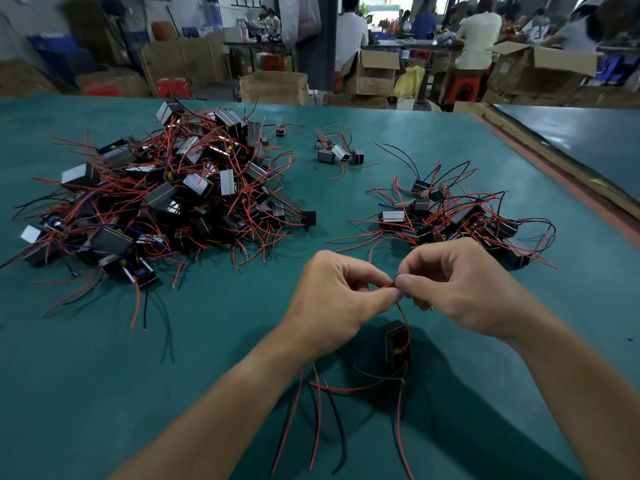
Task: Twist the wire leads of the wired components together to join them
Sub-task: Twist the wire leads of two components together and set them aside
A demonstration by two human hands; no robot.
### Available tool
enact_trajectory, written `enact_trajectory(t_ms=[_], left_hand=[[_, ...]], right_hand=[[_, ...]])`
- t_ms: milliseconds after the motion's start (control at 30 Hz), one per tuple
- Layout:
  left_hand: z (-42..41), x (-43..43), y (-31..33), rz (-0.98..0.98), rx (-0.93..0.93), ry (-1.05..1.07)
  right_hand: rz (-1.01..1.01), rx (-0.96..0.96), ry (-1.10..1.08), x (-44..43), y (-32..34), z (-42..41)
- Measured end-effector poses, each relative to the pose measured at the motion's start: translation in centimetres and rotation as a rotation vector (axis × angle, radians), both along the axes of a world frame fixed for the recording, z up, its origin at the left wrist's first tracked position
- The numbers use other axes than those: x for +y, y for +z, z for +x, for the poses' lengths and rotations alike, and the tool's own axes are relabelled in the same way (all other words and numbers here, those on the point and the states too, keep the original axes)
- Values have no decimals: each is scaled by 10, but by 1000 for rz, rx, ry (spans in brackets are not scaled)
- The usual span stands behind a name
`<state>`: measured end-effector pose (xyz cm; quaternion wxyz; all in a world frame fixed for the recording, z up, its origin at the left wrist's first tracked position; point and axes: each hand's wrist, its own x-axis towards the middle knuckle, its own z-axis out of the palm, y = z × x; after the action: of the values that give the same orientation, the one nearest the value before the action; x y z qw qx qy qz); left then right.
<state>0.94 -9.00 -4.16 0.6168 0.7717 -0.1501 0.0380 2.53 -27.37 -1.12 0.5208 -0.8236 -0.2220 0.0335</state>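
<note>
Just above the black component (396,344), the left hand (332,299) and right hand (460,289) each pinch the red wire leads (393,285) in a tight grip; the twist looks started and next needs more turns.

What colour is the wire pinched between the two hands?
The wire is red; head view.

Two hands (332,299) (464,289), one dangling component (394,344), two large heaps (166,195) (460,220), one small cluster (341,154).
</note>
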Motion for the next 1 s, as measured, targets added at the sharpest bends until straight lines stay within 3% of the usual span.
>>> enact_trajectory(t_ms=[200, 267, 500, 633, 1000], left_hand=[[-4, -4, -2, 244, -324, 122], [-4, -3, -2, 271, -347, 125], [-2, 2, 8, -66, 64, -119], [-4, 4, 14, -116, 226, -212], [-8, 7, 19, -5, 210, -260]], right_hand=[[24, 135, -36, -1, 3, -1], [57, 133, -61, -1, 2, -1], [36, -66, 108, -13, 9, -4], [24, -86, 175, -16, 10, -4], [-23, -19, 286, -15, 5, -3]])
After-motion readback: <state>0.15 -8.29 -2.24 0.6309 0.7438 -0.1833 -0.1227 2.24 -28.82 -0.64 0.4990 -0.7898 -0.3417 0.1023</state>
